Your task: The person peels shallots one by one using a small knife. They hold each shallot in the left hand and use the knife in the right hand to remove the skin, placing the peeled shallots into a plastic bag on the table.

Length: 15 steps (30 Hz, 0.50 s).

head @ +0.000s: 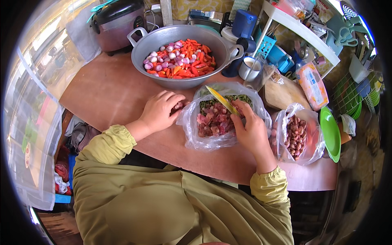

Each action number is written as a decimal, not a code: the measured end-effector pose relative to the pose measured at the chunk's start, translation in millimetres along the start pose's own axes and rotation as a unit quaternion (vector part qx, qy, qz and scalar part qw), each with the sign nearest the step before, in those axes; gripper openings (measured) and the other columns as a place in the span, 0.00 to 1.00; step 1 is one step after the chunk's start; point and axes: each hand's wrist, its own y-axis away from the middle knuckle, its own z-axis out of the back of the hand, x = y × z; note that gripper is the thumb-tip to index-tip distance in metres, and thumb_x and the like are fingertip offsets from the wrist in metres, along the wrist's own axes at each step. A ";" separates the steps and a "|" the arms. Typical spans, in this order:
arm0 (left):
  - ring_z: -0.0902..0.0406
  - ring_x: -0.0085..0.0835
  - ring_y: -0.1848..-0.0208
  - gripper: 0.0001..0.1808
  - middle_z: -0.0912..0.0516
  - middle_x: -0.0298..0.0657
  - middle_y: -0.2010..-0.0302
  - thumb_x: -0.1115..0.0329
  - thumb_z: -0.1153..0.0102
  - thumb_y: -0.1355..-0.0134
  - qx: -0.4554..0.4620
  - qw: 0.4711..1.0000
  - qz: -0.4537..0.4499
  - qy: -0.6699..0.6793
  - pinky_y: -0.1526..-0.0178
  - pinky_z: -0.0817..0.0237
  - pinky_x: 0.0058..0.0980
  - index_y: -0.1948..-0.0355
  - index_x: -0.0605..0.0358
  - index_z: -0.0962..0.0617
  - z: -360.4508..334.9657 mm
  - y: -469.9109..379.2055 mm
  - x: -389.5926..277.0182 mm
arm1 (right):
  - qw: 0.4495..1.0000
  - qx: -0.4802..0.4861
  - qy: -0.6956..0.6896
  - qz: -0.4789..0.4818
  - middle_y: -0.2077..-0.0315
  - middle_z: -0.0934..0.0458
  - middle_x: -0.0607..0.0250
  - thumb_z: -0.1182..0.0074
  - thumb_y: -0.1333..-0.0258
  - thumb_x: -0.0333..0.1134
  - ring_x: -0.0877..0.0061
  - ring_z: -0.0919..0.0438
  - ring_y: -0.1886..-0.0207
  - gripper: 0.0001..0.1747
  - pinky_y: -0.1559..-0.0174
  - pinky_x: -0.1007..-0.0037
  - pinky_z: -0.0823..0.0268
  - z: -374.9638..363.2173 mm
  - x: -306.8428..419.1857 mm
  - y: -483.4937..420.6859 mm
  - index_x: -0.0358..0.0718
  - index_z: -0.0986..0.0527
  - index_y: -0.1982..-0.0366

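My left hand is curled above the table, left of an open clear plastic bag. Small reddish-brown shallots show at its fingertips, partly hidden by the fingers. Over that bag, my right hand grips a yellow knife, its blade angled up and left. Papery shallot skins fill the bag's near part, with green stalks behind them. Farther back, a grey metal pan holds red chillies and peeled shallots. Unpeeled shallots fill a second plastic bag at right.
A rice cooker stands at the table's back left. Right of the pan are an enamel mug, a wooden board, a tissue pack and a white shelf. A green plate leans beside the second bag.
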 end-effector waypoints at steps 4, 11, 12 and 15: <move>0.27 0.38 0.53 0.25 0.23 0.38 0.57 0.69 0.38 0.56 -0.012 0.999 -0.044 0.007 0.53 0.33 0.35 0.53 0.51 0.26 1.7 1.5 -0.1 | 1.000 0.000 0.001 0.003 0.62 0.22 0.50 0.47 0.48 0.31 0.53 0.23 0.61 0.18 0.62 0.61 0.31 1.9 2.9 -1.9 0.41 0.31 0.53; 0.28 0.40 0.52 0.24 0.25 0.39 0.55 0.77 0.45 0.60 -0.049 0.989 -0.136 0.024 0.51 0.35 0.36 0.56 0.54 0.25 7.3 -4.2 0.8 | 0.999 0.020 0.001 -0.035 0.58 0.23 0.51 0.46 0.48 0.32 0.55 0.24 0.58 0.18 0.60 0.62 0.30 11.4 8.9 -3.0 0.41 0.30 0.53; 0.28 0.40 0.52 0.23 0.25 0.39 0.55 0.78 0.47 0.60 -0.058 0.986 -0.154 0.026 0.51 0.35 0.36 0.58 0.55 0.25 8.2 -5.7 2.2 | 1.000 0.009 -0.002 -0.023 0.58 0.23 0.51 0.46 0.48 0.32 0.55 0.24 0.58 0.18 0.59 0.62 0.30 9.6 6.1 -2.7 0.41 0.30 0.53; 0.27 0.42 0.55 0.20 0.24 0.43 0.55 0.80 0.51 0.61 -0.078 0.978 -0.187 0.058 0.53 0.34 0.37 0.63 0.59 0.24 19.7 -13.6 -0.6 | 1.000 -0.001 -0.014 -0.019 0.59 0.23 0.51 0.46 0.48 0.32 0.55 0.24 0.58 0.18 0.60 0.61 0.29 5.7 6.0 -1.8 0.43 0.30 0.53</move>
